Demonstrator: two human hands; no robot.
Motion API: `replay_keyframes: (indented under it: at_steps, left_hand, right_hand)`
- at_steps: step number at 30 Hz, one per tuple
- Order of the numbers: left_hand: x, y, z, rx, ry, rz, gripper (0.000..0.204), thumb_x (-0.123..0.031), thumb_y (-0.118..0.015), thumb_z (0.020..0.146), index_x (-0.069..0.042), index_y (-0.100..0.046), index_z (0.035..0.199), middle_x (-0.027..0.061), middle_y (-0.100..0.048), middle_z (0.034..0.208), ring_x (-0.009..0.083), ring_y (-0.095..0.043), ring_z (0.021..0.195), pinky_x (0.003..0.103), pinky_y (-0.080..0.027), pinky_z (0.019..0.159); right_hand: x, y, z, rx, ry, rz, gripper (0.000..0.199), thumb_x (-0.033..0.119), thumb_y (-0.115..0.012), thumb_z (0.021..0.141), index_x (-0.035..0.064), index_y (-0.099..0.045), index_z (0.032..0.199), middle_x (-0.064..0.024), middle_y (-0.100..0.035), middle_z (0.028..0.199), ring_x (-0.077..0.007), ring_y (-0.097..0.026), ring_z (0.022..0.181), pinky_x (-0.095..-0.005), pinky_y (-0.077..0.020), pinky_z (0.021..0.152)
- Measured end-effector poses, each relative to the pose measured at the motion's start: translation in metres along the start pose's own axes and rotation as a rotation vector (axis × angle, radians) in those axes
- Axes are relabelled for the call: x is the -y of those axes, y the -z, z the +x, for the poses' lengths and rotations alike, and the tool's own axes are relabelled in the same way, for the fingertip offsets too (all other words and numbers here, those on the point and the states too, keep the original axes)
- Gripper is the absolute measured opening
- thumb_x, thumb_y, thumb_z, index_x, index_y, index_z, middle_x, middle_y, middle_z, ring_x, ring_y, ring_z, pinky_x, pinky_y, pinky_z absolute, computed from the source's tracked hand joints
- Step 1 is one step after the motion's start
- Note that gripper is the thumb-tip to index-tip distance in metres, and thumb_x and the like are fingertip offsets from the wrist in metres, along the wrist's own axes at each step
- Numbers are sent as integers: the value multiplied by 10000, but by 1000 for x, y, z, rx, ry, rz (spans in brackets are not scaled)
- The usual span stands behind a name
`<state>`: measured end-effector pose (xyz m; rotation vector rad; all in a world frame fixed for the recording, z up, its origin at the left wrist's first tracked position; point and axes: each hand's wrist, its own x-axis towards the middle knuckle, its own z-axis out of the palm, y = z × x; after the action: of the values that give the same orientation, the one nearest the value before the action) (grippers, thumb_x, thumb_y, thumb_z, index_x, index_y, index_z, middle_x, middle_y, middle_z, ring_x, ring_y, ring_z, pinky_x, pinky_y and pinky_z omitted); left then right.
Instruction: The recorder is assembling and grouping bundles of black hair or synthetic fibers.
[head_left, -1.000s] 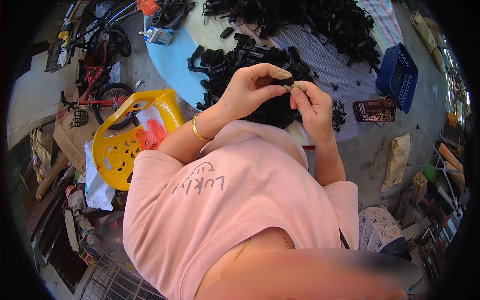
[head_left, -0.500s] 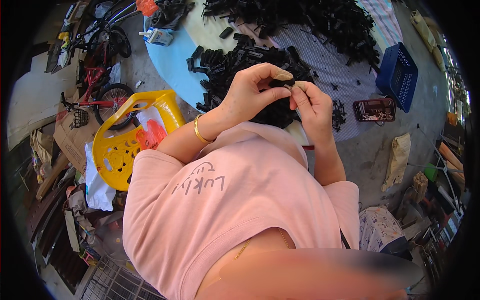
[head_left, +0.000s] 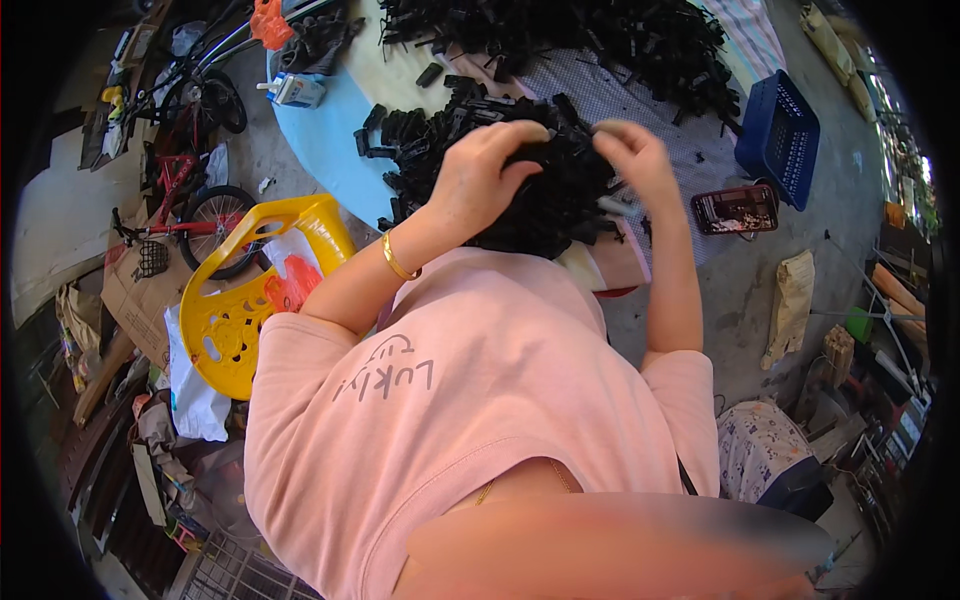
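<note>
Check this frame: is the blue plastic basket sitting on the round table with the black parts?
No, the blue plastic basket stands on the concrete floor, beside the round table.

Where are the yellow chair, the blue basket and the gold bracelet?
yellow chair [head_left: 232, 330], head view, on its seat.
blue basket [head_left: 779, 140], head view, on its side wall.
gold bracelet [head_left: 396, 263], head view, on the band at the left wrist.
</note>
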<state>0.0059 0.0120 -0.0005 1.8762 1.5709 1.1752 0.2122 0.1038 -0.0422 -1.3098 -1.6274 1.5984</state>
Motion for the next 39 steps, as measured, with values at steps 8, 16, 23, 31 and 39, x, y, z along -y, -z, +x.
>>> replay_keyframes:
  at_steps: [8,16,23,31,39]
  left_hand:
    - [17,-1,-6,165,11,184,316,-78,-683,682,-43,-586,981,94,-612,944,274,-535,957,344,-450,824]
    - [12,2,-1,73,-33,93,507,-51,-708,663,-46,-531,1139,136,-504,1197,308,-498,1077,335,-438,888]
    - [3,-18,13,127,-186,20,776,-38,-731,629,-35,-353,1307,149,-377,1330,323,-462,1133,332,-427,915]
    - [0,8,17,391,60,-468,670,-19,-736,626,-13,-462,1237,94,-484,1251,188,-496,1113,295,-408,932]
    - [2,-4,-1,235,282,-878,536,38,-576,801,-55,-358,1281,98,-519,1191,88,-502,993,227,-412,881]
  right_hand:
    - [-122,95,84,-785,-274,-943,381,400,-641,709,66,-666,891,-174,-643,908,-362,-602,868,-426,-466,776]
    - [-112,89,71,-488,-326,-113,222,248,-650,733,30,-611,723,-81,-586,653,-192,-540,543,-310,-405,468]
    - [-6,-13,-18,164,-427,627,183,130,-637,766,38,-536,644,29,-408,489,-42,-311,356,-196,-194,325]
    - [29,-34,-51,451,-242,562,220,180,-616,832,49,-508,692,47,-421,534,-13,-310,399,-170,-235,366]
    - [42,-47,-56,117,57,435,207,224,-578,865,22,-555,828,60,-430,584,8,-336,480,-157,-213,416]
